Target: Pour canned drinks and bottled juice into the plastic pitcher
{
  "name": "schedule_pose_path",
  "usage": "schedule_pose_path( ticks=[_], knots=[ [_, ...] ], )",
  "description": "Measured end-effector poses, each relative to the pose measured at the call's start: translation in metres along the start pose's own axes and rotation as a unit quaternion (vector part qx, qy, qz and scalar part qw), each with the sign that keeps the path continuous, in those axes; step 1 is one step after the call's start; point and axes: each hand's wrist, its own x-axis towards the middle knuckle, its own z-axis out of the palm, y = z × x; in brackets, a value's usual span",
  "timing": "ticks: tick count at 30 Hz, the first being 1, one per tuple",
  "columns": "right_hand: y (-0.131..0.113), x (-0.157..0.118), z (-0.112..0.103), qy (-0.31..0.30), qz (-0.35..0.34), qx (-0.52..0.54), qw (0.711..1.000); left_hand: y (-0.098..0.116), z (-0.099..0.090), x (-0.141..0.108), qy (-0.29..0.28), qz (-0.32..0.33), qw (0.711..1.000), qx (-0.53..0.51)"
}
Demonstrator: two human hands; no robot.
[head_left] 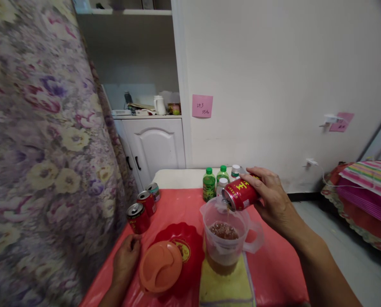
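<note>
My right hand [270, 198] is wrapped round a red drink can [241, 192], tilted so its opening points down over a clear plastic measuring jug [224, 251]. A thin stream of brown drink [224, 230] runs from the can into the jug, where more of it lies with froth on top. The jug stands on a yellow cloth [227, 285], handle to the right. My left hand [125, 258] rests on the table with its fingers curled in and nothing visible in them. It lies left of an orange lidded bowl [161, 266] and near a red can [138, 218].
The bowl sits on a scalloped red plate [190, 230]. Two more cans [147, 202] stand at the left edge of the red-covered table [174, 204]. Behind the jug stand green-capped bottles [209, 185] and white-capped bottles [221, 186]. A floral curtain [49, 149] hangs close on the left.
</note>
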Motion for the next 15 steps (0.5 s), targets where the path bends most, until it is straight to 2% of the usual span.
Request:
schedule_pose_path(
  ticks=[15],
  knots=[
    [0.0, -0.0011, 0.0007, -0.001, -0.006, -0.008, 1.0, -0.0038, 0.0017, 0.0005, 0.003, 0.006, 1.0, -0.003]
  ],
)
